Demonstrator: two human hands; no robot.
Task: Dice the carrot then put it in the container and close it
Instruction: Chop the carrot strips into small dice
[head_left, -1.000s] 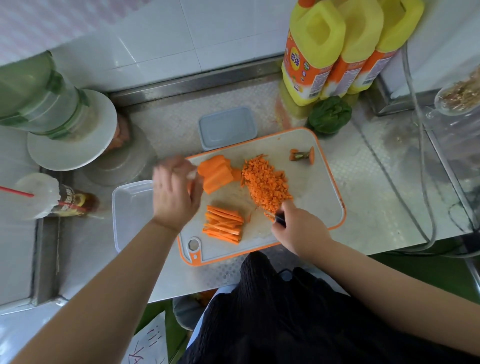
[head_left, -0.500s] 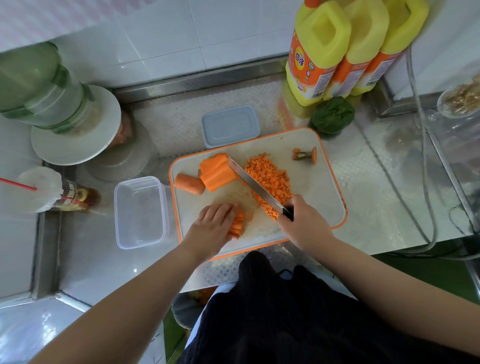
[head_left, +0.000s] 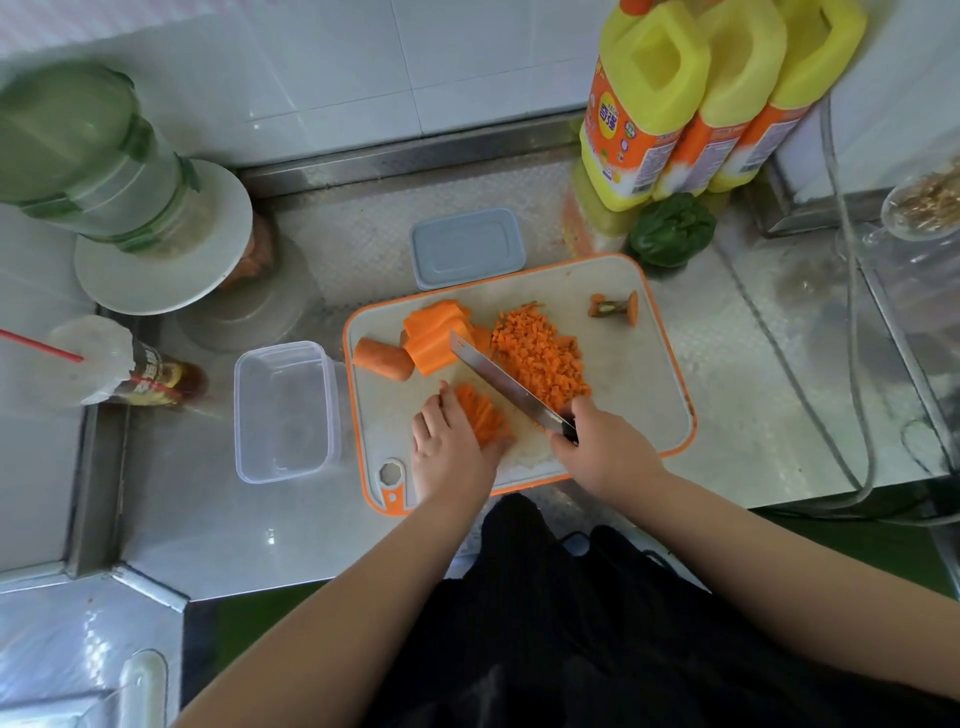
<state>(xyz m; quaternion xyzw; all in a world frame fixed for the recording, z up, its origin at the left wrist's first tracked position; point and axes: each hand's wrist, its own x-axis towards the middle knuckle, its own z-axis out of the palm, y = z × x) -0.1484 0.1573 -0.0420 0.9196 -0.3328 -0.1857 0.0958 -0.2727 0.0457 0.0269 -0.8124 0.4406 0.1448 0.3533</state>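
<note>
Carrot sticks (head_left: 480, 415) lay on the cutting board (head_left: 644, 395) under the left hand (head_left: 449, 449), apparently with flat fingers; the right hand (head_left: 602, 452) gripped the knife (head_left: 504, 382) beside the diced carrot (head_left: 540, 356).

A single wide-angle camera worn on the person's head looks steeply down and forward onto a steel counter (head_left: 753, 431), from close above. The cutting board (head_left: 644, 374) sits just above the centre of the frame, and both forearms enter from the lower edge. The tiled wall (head_left: 363, 78) fills the top of the frame, bent by the lens. No second view shares the scene.
</note>
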